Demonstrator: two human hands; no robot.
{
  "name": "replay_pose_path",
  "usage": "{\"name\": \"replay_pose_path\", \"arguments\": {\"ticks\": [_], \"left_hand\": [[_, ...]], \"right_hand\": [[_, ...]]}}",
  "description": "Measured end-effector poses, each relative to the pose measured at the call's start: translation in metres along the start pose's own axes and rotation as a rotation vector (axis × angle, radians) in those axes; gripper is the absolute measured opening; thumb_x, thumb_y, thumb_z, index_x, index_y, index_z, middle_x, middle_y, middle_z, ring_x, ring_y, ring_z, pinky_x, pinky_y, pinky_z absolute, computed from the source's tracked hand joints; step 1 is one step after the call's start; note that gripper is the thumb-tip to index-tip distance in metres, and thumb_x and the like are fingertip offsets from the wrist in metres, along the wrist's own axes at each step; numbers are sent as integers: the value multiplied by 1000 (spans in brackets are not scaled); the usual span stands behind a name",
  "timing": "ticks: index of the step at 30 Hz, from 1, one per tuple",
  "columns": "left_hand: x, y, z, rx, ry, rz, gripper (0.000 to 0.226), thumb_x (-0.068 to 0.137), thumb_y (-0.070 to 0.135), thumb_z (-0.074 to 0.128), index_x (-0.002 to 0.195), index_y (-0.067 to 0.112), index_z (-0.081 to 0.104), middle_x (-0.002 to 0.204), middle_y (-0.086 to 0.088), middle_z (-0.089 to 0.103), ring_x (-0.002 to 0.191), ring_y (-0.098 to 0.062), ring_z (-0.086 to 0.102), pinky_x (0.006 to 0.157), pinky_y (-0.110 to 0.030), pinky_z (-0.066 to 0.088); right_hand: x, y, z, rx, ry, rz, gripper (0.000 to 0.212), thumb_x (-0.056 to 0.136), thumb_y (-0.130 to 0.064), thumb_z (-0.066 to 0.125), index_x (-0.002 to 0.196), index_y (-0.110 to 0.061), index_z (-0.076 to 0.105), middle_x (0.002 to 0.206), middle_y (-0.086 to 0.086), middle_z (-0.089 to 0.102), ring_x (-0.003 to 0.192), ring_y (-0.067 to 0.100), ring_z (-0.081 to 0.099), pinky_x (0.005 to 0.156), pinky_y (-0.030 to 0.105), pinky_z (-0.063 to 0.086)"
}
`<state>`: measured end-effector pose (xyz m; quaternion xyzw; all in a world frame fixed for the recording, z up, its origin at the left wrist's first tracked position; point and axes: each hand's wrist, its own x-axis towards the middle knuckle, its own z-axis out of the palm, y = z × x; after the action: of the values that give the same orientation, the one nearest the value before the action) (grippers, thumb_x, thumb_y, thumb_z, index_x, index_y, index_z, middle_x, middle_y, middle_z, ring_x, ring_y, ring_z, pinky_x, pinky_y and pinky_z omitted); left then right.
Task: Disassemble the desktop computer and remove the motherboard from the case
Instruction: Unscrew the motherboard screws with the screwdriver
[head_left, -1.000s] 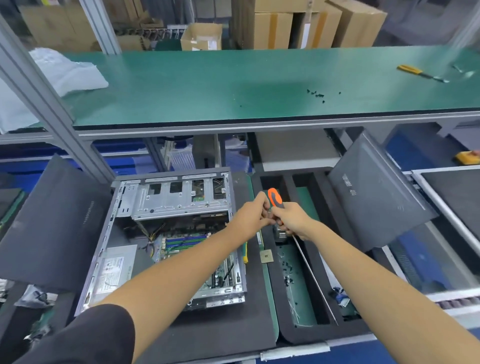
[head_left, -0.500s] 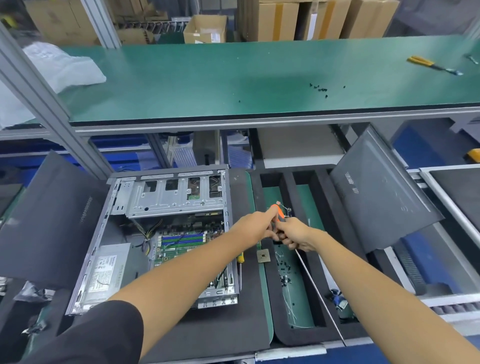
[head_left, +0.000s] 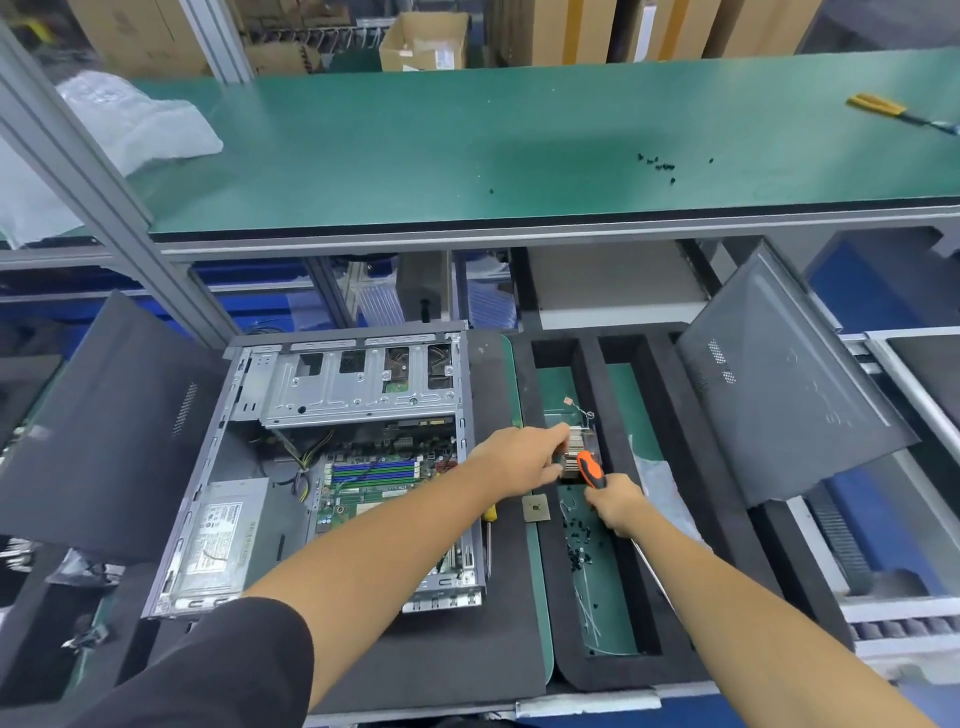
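motherboard (head_left: 379, 483) sits seated in the open computer case (head_left: 332, 467), which lies on its side on the black foam mat (head_left: 467, 649). ram slots, blue and green, face up; power supply (head_left: 218, 540) occupies the case's near-left corner; drive cage (head_left: 353, 384) spans its far end.

just right of the case, over the left compartment of the foam tray (head_left: 649, 670): left hand (head_left: 514, 457) curled around a finned metal part, likely the cpu heatsink (head_left: 576, 452), fingers wrapped on its left side. right hand (head_left: 615, 501) clenched on the orange-and-black screwdriver (head_left: 589, 467), handle up and touching the heatsink, long shaft running back under the wrist.

between the case and the tray compartment, a square chip, apparently the cpu (head_left: 536, 507), rests on the tray's foam rim. loose black screws (head_left: 576, 545) lie on the compartment floor, nearer than the heatsink. a second, yellow-handled screwdriver (head_left: 489, 525) lies against the case's right wall.

judgement: step in hand is stowing the heatsink in the tray. to do it well: set it down flat, fins up, on bare floor beyond the screws; keep the screwdriver handle from knocking the fins; keep it off the cpu. release only once it rests level.

farther right of the case, a side panel (head_left: 779, 395) leans tilted; another dark panel (head_left: 98, 431) leans at the case's left.
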<state>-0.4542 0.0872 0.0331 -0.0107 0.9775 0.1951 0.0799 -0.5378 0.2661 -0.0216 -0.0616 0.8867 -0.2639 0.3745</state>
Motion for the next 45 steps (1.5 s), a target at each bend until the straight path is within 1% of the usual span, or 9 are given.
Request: {"name": "replay_pose_path", "arguments": {"ticks": [6, 11, 18, 21, 26, 29, 35, 39, 45], "left_hand": [[-1, 1, -2, 44, 1, 36, 15, 96, 30, 56, 106, 22, 48, 85, 5, 66, 73, -22, 59, 68, -39, 53], [-2, 2, -3, -4, 44, 22, 11, 94, 30, 57, 101, 24, 50, 87, 6, 67, 77, -21, 59, 72, -40, 53], [-9, -3, -31, -379, 118, -90, 30, 99, 63, 42, 103, 34, 48, 78, 11, 66, 71, -7, 63, 63, -34, 49], [-21, -13, -55, -765, 96, -97, 32, 101, 47, 54, 98, 16, 61, 81, -3, 75, 78, -18, 73, 79, -41, 59], [-55, -50, -94, -1088, 55, -92, 21, 101, 24, 61, 91, 7, 64, 85, -10, 76, 68, -17, 72, 63, -24, 57], [-79, -78, -111, -1167, 75, -133, 20, 99, 26, 64, 94, 6, 60, 89, -19, 74, 76, -24, 74, 75, -35, 60], [-132, -131, -126, -1107, 58, -169, 17, 100, 15, 62, 89, 7, 52, 79, -11, 76, 73, -21, 75, 62, -24, 58], [-163, -162, -123, -1037, 82, -226, 19, 99, 18, 63, 97, 3, 52, 90, -22, 73, 79, -30, 71, 87, -54, 57], [-198, -194, -107, -645, 58, -258, 19, 100, 33, 61, 96, 16, 57, 90, -2, 75, 81, -16, 71, 82, -45, 59]], "right_hand": [[4, -5, -3, 34, 22, -24, 15, 96, -15, 57, 81, -12, 57, 71, 8, 52, 70, 26, 49, 66, 32, 39], [4, -30, -18, 103, 4, -42, 23, 95, -16, 54, 73, -12, 51, 62, 6, 44, 54, 21, 38, 51, 28, 30], [-13, -144, -49, 315, -96, -233, 29, 100, -30, 50, 77, -12, 55, 56, 1, 46, 34, 10, 33, 36, 21, 26], [-25, -201, -49, 404, -161, -301, 27, 102, -32, 47, 81, -15, 52, 62, 0, 41, 40, 9, 25, 36, 20, 20], [-46, -272, -25, 453, -246, -378, 23, 99, -23, 46, 77, -17, 46, 61, -1, 37, 42, 10, 23, 37, 20, 18], [-59, -305, 0, 536, -285, -369, 24, 98, -19, 47, 74, -18, 44, 60, -2, 35, 42, 10, 21, 36, 21, 18], [-77, -347, 61, 605, -303, -394, 18, 97, -16, 45, 80, -14, 49, 62, 0, 40, 44, 11, 28, 39, 23, 23], [-88, -358, 96, 645, -302, -479, 16, 94, -9, 47, 78, -11, 49, 56, 3, 48, 49, 18, 39, 43, 27, 34], [-108, -354, 122, 578, -321, -723, 8, 99, -1, 48, 97, -9, 47, 71, 18, 55, 64, 29, 59, 53, 29, 53]]}}
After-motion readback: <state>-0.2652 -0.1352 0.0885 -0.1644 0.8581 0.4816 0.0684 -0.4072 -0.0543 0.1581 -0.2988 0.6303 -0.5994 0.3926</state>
